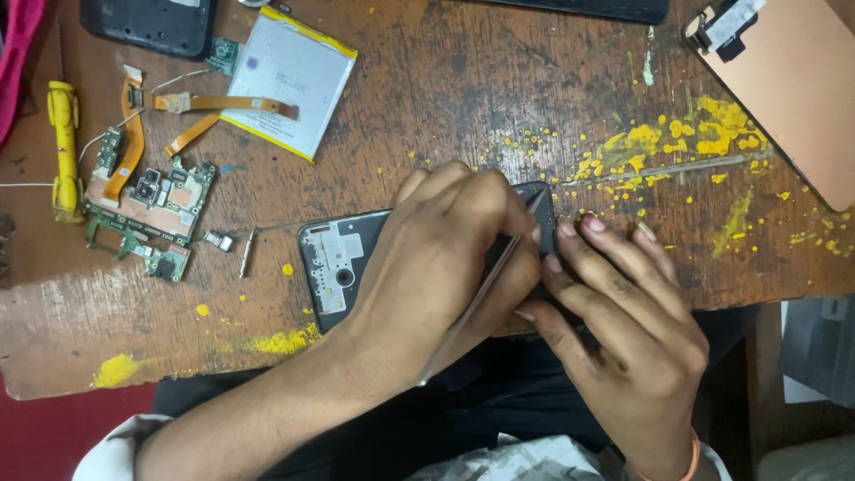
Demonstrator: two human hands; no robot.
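Observation:
A dark, opened phone body (331, 267) lies on the worn wooden table (445, 98) near its front edge, with a bare white inner plate showing at its left end. My left hand (436, 267) rests over the middle of the phone and grips a thin metal tool (472, 307) that slants up to the phone's far right corner. My right hand (623, 330) sits at the phone's right end, fingertips pressed on its edge next to the tool tip. Most of the phone is hidden under both hands.
A green circuit board (147, 200) with orange flex cables (134, 142) lies at the left, beside a yellow screwdriver (62, 147). A white battery (289, 80) and a dark cover (147, 22) sit at the back. A copper-backed screen panel (793, 89) is at the far right. Small metal parts (245, 252) lie near the phone.

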